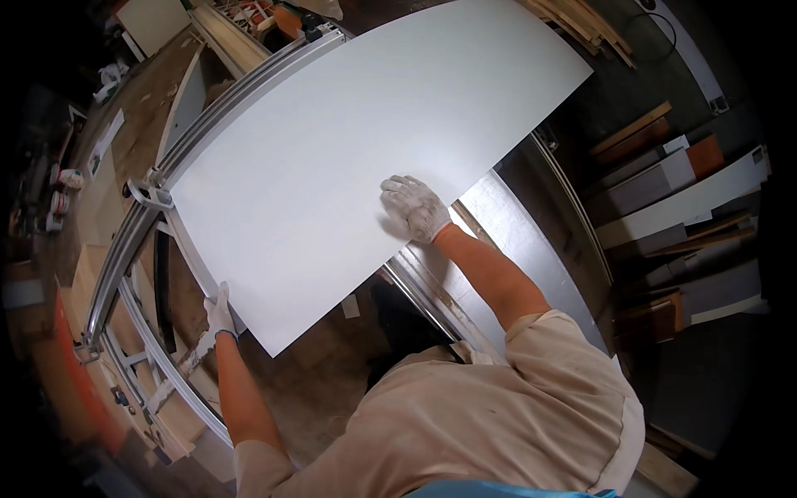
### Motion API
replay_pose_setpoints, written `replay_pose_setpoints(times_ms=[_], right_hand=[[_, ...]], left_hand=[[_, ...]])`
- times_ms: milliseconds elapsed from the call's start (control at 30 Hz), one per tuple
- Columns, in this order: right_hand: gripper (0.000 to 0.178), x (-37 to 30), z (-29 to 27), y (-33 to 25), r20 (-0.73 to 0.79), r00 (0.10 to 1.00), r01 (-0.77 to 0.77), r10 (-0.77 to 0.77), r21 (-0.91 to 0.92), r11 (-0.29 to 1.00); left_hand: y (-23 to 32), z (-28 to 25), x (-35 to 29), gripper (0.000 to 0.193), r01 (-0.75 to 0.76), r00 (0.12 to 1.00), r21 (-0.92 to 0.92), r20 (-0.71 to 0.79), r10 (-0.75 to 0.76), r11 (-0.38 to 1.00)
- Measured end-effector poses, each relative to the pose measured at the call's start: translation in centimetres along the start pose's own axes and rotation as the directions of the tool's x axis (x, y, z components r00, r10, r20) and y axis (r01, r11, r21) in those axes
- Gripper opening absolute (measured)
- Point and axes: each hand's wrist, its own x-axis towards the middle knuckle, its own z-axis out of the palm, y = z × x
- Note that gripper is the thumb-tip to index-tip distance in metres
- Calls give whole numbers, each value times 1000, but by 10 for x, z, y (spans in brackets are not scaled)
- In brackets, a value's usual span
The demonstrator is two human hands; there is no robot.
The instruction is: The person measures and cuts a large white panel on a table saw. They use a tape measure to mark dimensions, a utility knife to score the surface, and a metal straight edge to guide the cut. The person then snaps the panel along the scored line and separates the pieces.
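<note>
A large flat white panel (pixel 332 166) stretches across the sliding table of what looks like a panel saw. At its near left edge, my left hand (pixel 219 315) in a whitish work glove is closed, with the thumb up along the edge. The fingers of that hand are mostly hidden. My right hand (pixel 413 207), in a soiled whitish glove with an orange cuff, lies flat on the panel's top near its right long edge. Along the panel's left short edge runs a narrow pale metal bar (pixel 195 253), ending near a metal stop (pixel 149 196) on the long rail.
A silvery machine top (pixel 515 224) shows to the right of the panel. The aluminium rail (pixel 241 87) of the frame runs along the far left side. Several board offcuts (pixel 656 195) stand stacked at right, and wood strips (pixel 581 25) lie at the far right.
</note>
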Motion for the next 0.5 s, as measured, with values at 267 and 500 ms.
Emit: replay_pose_setpoints(times_ms=[267,500], right_hand=[[36,-8,0,0,10,1000,-20,20,-47,999],[37,-21,17,11,-121,992,19,-28,-78,997]], left_hand=[[15,9,-9,99,-13,1000,-6,-4,13,1000],[30,12,-16,95,-9,999,-8,35,9,1000]])
